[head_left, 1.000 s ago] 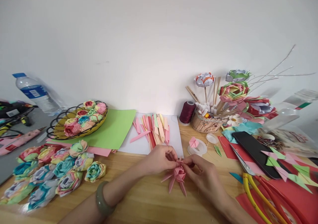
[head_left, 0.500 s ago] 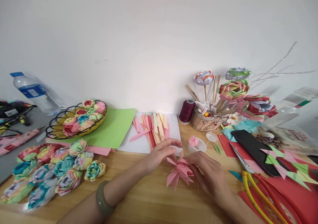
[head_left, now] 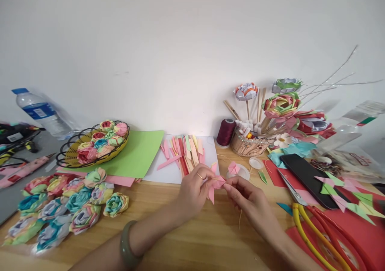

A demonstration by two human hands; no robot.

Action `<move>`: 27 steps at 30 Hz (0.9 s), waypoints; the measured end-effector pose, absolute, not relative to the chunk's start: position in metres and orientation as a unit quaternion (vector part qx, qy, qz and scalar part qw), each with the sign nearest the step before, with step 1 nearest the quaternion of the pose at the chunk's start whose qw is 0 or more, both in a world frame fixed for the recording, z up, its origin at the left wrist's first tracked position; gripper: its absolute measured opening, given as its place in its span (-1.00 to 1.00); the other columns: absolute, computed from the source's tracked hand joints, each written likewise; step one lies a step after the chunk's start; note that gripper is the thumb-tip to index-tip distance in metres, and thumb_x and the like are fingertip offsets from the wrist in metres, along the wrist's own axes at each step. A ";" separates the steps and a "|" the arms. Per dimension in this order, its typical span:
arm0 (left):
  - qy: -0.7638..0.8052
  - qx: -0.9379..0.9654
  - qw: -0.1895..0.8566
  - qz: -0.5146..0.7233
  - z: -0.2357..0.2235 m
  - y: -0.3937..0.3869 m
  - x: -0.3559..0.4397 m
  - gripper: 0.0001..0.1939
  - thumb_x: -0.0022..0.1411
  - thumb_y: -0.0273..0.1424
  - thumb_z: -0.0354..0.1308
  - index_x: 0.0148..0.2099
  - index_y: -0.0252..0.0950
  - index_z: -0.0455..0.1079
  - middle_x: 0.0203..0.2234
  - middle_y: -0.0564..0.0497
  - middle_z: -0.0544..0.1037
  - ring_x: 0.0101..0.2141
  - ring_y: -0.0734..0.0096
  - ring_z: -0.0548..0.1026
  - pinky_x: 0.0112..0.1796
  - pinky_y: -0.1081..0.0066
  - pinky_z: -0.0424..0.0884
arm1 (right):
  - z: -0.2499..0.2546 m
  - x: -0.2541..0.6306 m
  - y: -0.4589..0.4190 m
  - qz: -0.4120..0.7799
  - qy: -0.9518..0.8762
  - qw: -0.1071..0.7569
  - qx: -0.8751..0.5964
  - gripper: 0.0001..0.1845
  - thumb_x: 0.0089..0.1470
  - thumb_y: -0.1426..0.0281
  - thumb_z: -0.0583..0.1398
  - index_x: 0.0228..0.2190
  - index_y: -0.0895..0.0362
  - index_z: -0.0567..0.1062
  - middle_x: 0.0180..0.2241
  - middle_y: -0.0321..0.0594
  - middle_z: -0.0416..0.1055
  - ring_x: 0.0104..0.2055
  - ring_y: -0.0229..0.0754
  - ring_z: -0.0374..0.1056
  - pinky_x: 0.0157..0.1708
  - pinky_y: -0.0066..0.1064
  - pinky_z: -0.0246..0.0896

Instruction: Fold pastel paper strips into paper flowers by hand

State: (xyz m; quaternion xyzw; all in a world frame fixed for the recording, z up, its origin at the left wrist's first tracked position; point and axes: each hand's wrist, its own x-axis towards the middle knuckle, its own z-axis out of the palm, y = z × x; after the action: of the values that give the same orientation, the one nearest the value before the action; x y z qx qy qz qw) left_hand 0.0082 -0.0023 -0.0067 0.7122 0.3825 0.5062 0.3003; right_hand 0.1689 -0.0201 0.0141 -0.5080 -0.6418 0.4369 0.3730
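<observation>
Both hands meet over the wooden table point(head_left: 186, 243) around a pink folded paper flower point(head_left: 215, 181). My left hand point(head_left: 194, 191), with a ring and a green bangle on the wrist, pinches the flower from the left. My right hand point(head_left: 248, 195) pinches it from the right with thumb and fingertips. Pink petal points stick out up and down between the fingers. A pile of folded paper strips point(head_left: 186, 152) lies on a white sheet just beyond the hands.
Several paper roses point(head_left: 69, 207) lie at the left, more in a wire basket point(head_left: 93, 142) on green paper point(head_left: 141, 152). A water bottle point(head_left: 42, 112), thread spool point(head_left: 224, 132), basket of stemmed flowers point(head_left: 255, 140), phone point(head_left: 306, 178), scissors point(head_left: 293, 191) and red-yellow loops point(head_left: 325, 239) surround them.
The flower rose from low on the table and turned edge-on; my left hand went from open fingers to a pinch on it, and both hands shifted slightly away from me.
</observation>
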 end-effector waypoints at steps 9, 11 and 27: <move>0.351 0.740 0.287 0.497 -0.011 -0.007 0.011 -0.86 0.23 -0.43 -0.08 -0.35 -0.29 0.26 -0.43 -0.01 0.42 -0.36 0.46 0.41 -0.35 0.43 0.34 | 0.016 0.166 -0.016 0.559 -0.515 0.375 -0.530 -0.55 -0.24 -0.01 0.23 -0.58 0.16 0.40 -0.59 -0.28 0.35 -0.51 -0.26 0.27 -0.51 -0.44 0.15; 0.356 0.727 0.301 0.504 -0.014 -0.007 0.012 -0.87 0.23 -0.42 -0.09 -0.36 -0.28 0.22 -0.44 0.00 0.39 -0.37 0.46 0.40 -0.36 0.43 0.33 | 0.015 0.167 -0.016 0.560 -0.522 0.375 -0.523 -0.58 -0.20 0.02 0.22 -0.58 0.15 0.40 -0.59 -0.28 0.37 -0.49 -0.25 0.29 -0.47 -0.44 0.18; 0.368 0.676 0.326 0.548 -0.021 -0.009 0.017 -0.89 0.25 -0.41 -0.14 -0.35 -0.27 0.13 -0.45 0.02 0.27 -0.40 0.46 0.29 -0.35 0.41 0.23 | 0.013 0.168 -0.019 0.603 -0.509 0.401 -0.467 -0.67 -0.09 0.14 0.21 -0.57 0.15 0.35 -0.57 -0.31 0.37 -0.46 -0.27 0.34 -0.38 -0.43 0.22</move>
State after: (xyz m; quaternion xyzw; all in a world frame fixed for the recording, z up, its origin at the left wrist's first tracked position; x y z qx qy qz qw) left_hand 0.0166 -0.0093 -0.0214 0.6761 0.3683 0.5485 0.3262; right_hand 0.1680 -0.0188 0.0130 -0.4665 -0.5086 0.6025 0.4008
